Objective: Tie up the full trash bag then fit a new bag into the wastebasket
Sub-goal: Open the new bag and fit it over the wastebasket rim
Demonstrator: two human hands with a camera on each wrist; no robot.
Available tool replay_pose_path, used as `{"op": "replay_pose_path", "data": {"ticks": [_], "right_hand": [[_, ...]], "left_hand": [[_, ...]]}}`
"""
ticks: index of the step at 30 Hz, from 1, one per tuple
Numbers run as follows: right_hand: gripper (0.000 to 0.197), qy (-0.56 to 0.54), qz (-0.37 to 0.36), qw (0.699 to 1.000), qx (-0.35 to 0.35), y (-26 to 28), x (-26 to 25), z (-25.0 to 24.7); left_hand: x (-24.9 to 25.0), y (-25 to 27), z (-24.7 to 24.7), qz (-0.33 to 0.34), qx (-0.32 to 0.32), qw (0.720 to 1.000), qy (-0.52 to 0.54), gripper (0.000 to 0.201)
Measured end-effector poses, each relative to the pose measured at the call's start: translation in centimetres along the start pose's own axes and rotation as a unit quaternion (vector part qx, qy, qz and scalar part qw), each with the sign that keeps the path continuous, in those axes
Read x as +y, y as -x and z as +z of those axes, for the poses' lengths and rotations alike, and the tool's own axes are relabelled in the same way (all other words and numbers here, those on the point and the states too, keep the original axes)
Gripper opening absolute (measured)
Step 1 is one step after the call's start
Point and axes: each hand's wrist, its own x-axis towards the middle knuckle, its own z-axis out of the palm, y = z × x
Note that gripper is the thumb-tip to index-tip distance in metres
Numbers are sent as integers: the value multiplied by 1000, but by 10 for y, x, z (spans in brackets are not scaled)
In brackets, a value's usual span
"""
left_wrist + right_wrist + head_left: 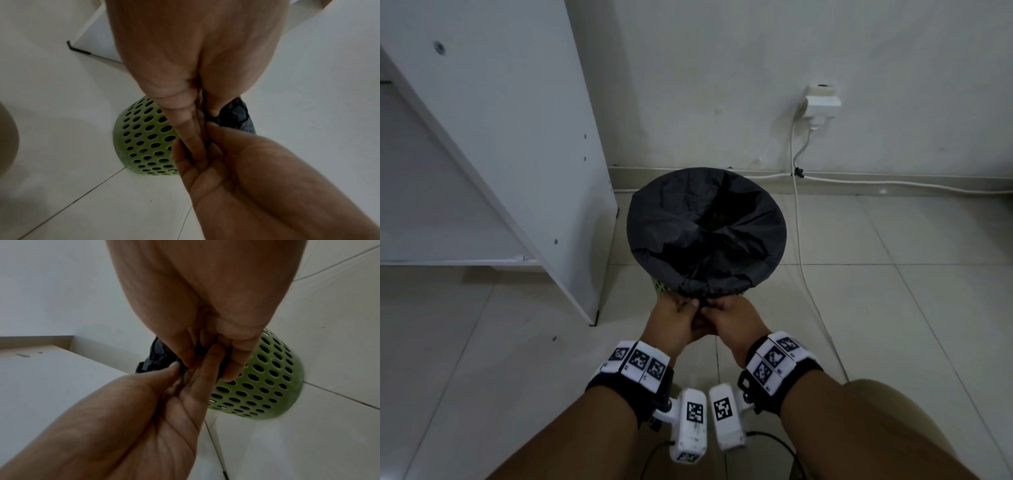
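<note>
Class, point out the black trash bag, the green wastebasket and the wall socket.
black trash bag [705, 219]: head view, its stretched top.
green wastebasket [144, 139]: left wrist view, perforated side wall.
wall socket [822, 106]: head view, white plug block.

A white cabinet [493, 144] is being seen standing on the tiled floor [893, 274] along its left side, its side panel dotted with small screw holes, and a low shelf board is being shown inside it. A white plug adapter [820, 102] is being carried by a wall socket above the floor's far edge, at the right. A white cable [799, 219] is being led down from it across the tiles toward the near edge, while a second white cable [893, 185] is being run along the skirting toward the far right corner.
</note>
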Motion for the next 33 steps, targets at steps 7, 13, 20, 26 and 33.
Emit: {"op": "replay_pose_path", "data": {"ticks": [7, 13, 20, 26, 33], "right_hand": [[20, 24, 4, 1000, 18, 5, 3, -9], [21, -24, 22, 997, 72, -1, 6, -17], [14, -60, 33, 995, 75, -4, 16, -10], [43, -21, 28, 999, 32, -8, 16, -3], [24, -14, -1, 1000, 18, -4, 11, -5]], "left_hand": [[7, -11, -7, -39, 58, 989, -127, 23], [2, -12, -6, -26, 96, 986, -131, 7], [-2, 0, -3, -40, 69, 996, -39, 4], [-1, 1, 0, -47, 28, 998, 14, 17], [8, 2, 4, -84, 39, 996, 0, 13]]}}
